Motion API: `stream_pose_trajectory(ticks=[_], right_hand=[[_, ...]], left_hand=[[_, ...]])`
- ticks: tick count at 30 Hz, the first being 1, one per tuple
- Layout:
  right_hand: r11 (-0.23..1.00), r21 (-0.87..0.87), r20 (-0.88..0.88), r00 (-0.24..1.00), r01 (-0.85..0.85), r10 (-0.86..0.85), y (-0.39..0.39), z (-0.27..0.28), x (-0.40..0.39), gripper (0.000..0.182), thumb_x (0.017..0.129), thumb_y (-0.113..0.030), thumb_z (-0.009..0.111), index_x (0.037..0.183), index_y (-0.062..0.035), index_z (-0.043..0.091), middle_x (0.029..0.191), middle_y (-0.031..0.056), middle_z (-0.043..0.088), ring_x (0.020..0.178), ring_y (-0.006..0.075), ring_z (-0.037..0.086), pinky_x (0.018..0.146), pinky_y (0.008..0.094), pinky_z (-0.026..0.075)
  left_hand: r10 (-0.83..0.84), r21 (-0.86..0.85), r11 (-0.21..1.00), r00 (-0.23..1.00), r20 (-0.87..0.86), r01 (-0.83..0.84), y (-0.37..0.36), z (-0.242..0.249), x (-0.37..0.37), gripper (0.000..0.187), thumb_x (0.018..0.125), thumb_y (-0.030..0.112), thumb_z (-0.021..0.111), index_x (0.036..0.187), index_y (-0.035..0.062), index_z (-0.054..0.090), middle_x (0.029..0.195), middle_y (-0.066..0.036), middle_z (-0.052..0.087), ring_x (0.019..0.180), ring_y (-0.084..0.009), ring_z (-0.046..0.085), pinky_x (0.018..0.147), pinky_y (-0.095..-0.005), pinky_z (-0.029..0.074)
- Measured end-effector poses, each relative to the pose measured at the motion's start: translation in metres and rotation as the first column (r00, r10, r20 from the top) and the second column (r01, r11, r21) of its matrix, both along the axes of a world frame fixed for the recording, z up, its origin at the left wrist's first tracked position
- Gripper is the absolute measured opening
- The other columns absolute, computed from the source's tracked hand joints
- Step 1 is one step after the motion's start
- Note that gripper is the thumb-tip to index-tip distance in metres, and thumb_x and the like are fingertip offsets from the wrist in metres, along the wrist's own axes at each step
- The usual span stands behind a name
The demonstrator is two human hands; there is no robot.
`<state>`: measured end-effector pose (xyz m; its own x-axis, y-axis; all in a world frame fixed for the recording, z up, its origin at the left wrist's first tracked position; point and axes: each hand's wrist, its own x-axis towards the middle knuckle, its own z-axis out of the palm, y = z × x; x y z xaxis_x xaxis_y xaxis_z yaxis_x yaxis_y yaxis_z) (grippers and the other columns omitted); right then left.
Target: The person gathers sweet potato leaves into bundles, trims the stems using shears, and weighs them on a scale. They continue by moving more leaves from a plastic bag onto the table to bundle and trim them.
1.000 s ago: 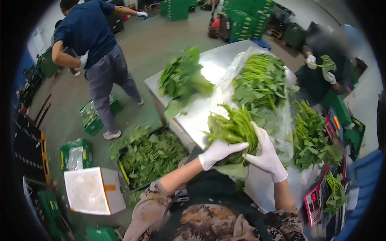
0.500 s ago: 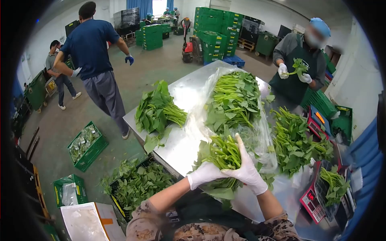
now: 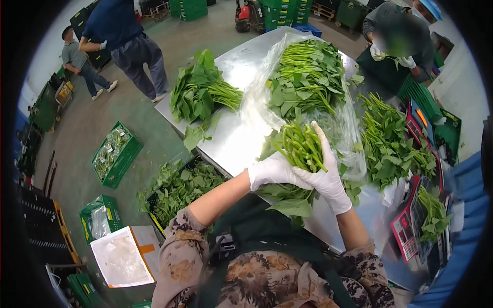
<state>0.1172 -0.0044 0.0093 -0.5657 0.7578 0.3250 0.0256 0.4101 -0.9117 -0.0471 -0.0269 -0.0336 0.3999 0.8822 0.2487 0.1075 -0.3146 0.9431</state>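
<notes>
A bunch of leafy greens point(image 3: 299, 147) is held between my two gloved hands over the near edge of the metal table point(image 3: 226, 149), its cut stems facing up. My left hand point(image 3: 275, 172) wraps the bunch from the left. On the other side my right hand point(image 3: 329, 179) presses against the stems, its fingers stretched up along them and its thumb meeting the left hand. Leaves hang out below both hands. Just beyond lies a large pile of greens point(image 3: 308, 72) on clear plastic sheeting point(image 3: 259, 105). A smaller heap of greens point(image 3: 197, 92) rests at the table's left corner.
More greens point(image 3: 393, 138) lie to the right, beside red scales point(image 3: 404, 231), one bearing a bunch. Crates point(image 3: 117, 154) and a white box point(image 3: 123, 256) stand on the floor at left. Across the table a co-worker point(image 3: 403, 41) handles greens; two people are at upper left.
My view has tilted down, so the table and bunch sit differently in frame. Both hands keep hold of the bunch. The people at upper left have shifted position.
</notes>
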Motion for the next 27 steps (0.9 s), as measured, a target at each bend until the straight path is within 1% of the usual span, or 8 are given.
stream_pose_trajectory(ticks=[4, 13, 16, 19, 20, 23, 24, 27], right_hand=[[0.998, 0.000, 0.019, 0.997, 0.069, -0.069, -0.003, 0.002, -0.003, 0.094, 0.071, -0.008, 0.081, 0.149, -0.0025, 0.029, 0.135, 0.0152, 0.052, 0.121, 0.0208, 0.054, 0.103, 0.0331, 0.043], [0.994, -0.014, -0.006, 0.994, 0.112, -0.112, -0.007, 0.005, -0.010, 0.088, 0.072, -0.005, 0.079, 0.147, -0.0036, 0.033, 0.130, 0.0124, 0.056, 0.116, 0.0184, 0.057, 0.101, 0.0322, 0.045], [0.995, -0.038, -0.022, 0.996, 0.090, -0.091, -0.005, 0.006, -0.008, 0.086, 0.074, -0.003, 0.077, 0.148, -0.0041, 0.033, 0.130, 0.0117, 0.056, 0.116, 0.0179, 0.057, 0.101, 0.0322, 0.045], [0.994, -0.087, -0.067, 0.995, 0.069, -0.075, -0.004, 0.006, -0.005, 0.085, 0.076, -0.001, 0.076, 0.148, -0.0041, 0.031, 0.132, 0.0118, 0.054, 0.118, 0.0178, 0.055, 0.102, 0.0320, 0.044], [0.994, -0.087, -0.086, 0.993, 0.069, -0.076, -0.002, 0.004, -0.004, 0.085, 0.076, -0.001, 0.075, 0.148, -0.0041, 0.030, 0.133, 0.0118, 0.054, 0.119, 0.0179, 0.055, 0.102, 0.0320, 0.043], [0.989, -0.138, -0.116, 0.990, 0.058, -0.074, -0.003, 0.006, -0.004, 0.086, 0.077, -0.001, 0.076, 0.149, -0.0036, 0.029, 0.136, 0.0126, 0.051, 0.122, 0.0183, 0.053, 0.104, 0.0319, 0.042], [0.987, -0.149, -0.112, 0.991, 0.054, -0.072, -0.003, 0.006, -0.005, 0.086, 0.077, -0.002, 0.076, 0.149, -0.0036, 0.029, 0.136, 0.0126, 0.051, 0.121, 0.0182, 0.053, 0.104, 0.0319, 0.043], [0.990, -0.129, -0.102, 0.992, 0.054, -0.068, -0.002, 0.002, -0.007, 0.088, 0.075, -0.004, 0.079, 0.148, -0.0037, 0.030, 0.135, 0.0120, 0.052, 0.121, 0.0177, 0.053, 0.103, 0.0315, 0.043]], left_hand=[[-0.029, -0.001, 1.000, 0.996, 0.081, 0.029, -0.001, 0.008, 0.003, 0.066, 0.062, 0.030, 0.088, 0.119, 0.0095, 0.062, 0.118, -0.007, 0.065, 0.109, -0.0208, 0.060, 0.099, -0.0339, 0.046], [0.125, 0.127, 0.984, 0.992, -0.016, -0.122, -0.005, 0.010, 0.007, 0.066, 0.064, 0.033, 0.085, 0.120, 0.0088, 0.061, 0.119, -0.009, 0.065, 0.114, -0.0245, 0.059, 0.102, -0.0360, 0.044], [0.087, 0.006, 0.996, 0.985, -0.152, -0.087, -0.012, 0.027, -0.003, 0.078, 0.063, 0.033, 0.085, 0.130, 0.0061, 0.054, 0.128, -0.013, 0.059, 0.119, -0.0277, 0.056, 0.105, -0.0372, 0.041], [0.263, 0.110, 0.963, 0.950, -0.170, -0.247, -0.029, 0.037, -0.023, 0.089, 0.067, 0.030, 0.085, 0.140, 0.0027, 0.043, 0.138, -0.018, 0.049, 0.126, -0.0298, 0.050, 0.108, -0.0383, 0.038], [0.182, -0.012, 0.983, 0.982, -0.050, -0.182, -0.034, 0.047, -0.031, 0.098, 0.071, 0.026, 0.085, 0.147, -0.0013, 0.029, 0.147, -0.019, 0.039, 0.134, -0.0289, 0.042, 0.112, -0.0379, 0.033], [0.364, -0.199, 0.921, 0.921, 0.139, -0.334, -0.054, 0.054, -0.033, 0.099, 0.075, 0.020, 0.084, 0.150, -0.0030, 0.023, 0.149, -0.018, 0.037, 0.137, -0.0260, 0.038, 0.114, -0.0365, 0.031], [0.352, -0.212, 0.933, 0.865, 0.358, -0.292, -0.055, 0.053, -0.024, 0.101, 0.077, 0.018, 0.082, 0.151, -0.0037, 0.017, 0.150, -0.017, 0.036, 0.138, -0.0248, 0.035, 0.116, -0.0356, 0.028], [0.338, -0.267, 0.939, 0.726, 0.599, -0.217, -0.052, 0.046, 0.008, 0.098, 0.079, 0.014, 0.079, 0.152, -0.0020, 0.017, 0.151, -0.015, 0.034, 0.140, -0.0241, 0.033, 0.117, -0.0353, 0.025]])
